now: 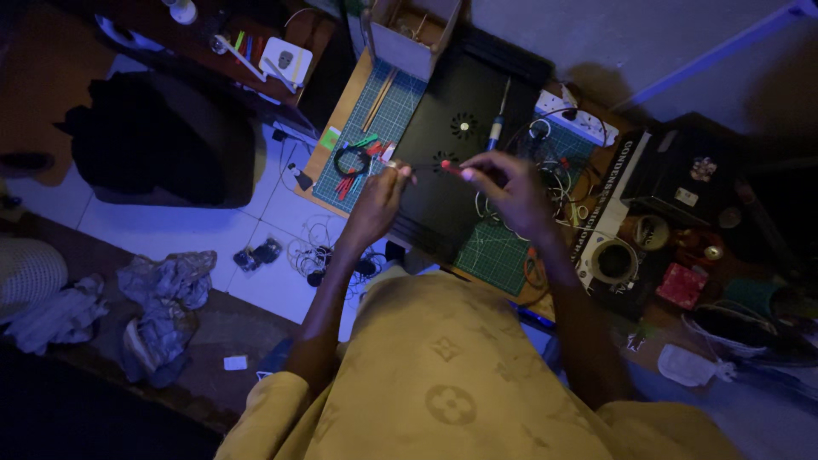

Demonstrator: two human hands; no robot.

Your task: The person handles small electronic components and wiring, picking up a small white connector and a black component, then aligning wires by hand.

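My left hand point(381, 198) and my right hand point(509, 186) are raised over a black board point(452, 140) that lies across a green cutting mat point(383, 115). The right hand pinches a small red-tipped piece point(449, 166) between thumb and fingers. A thin dark wire seems to run from it to the left hand's fingertips, which are pinched at its other end. The light is dim and the wire is hard to make out. A blue-handled tool point(498, 126) lies on the board just beyond the hands.
Red and green clips and a black cable coil point(351, 162) lie on the mat at left. Tangled wires point(554, 166), a white power strip point(576, 119), tape rolls point(613, 260) and a cardboard box point(409, 34) crowd the low table. Cloths and cables lie on the floor.
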